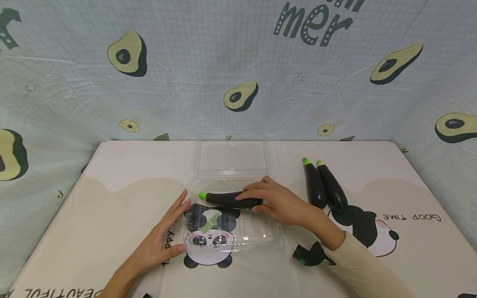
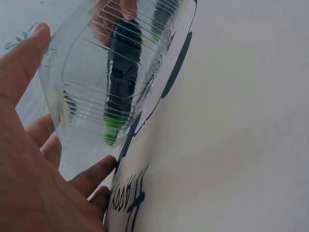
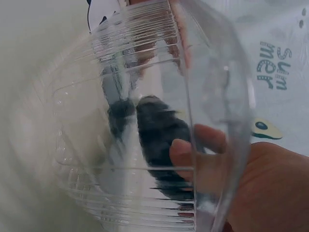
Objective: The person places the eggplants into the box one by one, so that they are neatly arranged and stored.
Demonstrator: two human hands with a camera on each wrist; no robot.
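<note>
A clear plastic clamshell box (image 1: 253, 236) lies with its lid (image 1: 232, 159) folded back toward the far side. Inside its base is a dark eggplant (image 1: 227, 200) with a bright green stem end pointing left. My right hand (image 1: 277, 203) reaches over the box's right side and grips the eggplant's thick end between thumb and fingers; the right wrist view shows this eggplant (image 3: 161, 133) through the clear wall. At the box's left side my left hand (image 1: 158, 240) rests with fingers spread and fairly straight, fingertips at the rim. In the left wrist view the box wall (image 2: 72, 96) stands beside that hand (image 2: 43, 159).
Two more eggplants (image 1: 315, 186) lie side by side on the table (image 1: 123, 223), right of the box, green ends away from me. A small black object (image 1: 309, 254) shows by the right wrist. An avocado-print cloth (image 1: 193, 54) hangs behind the table.
</note>
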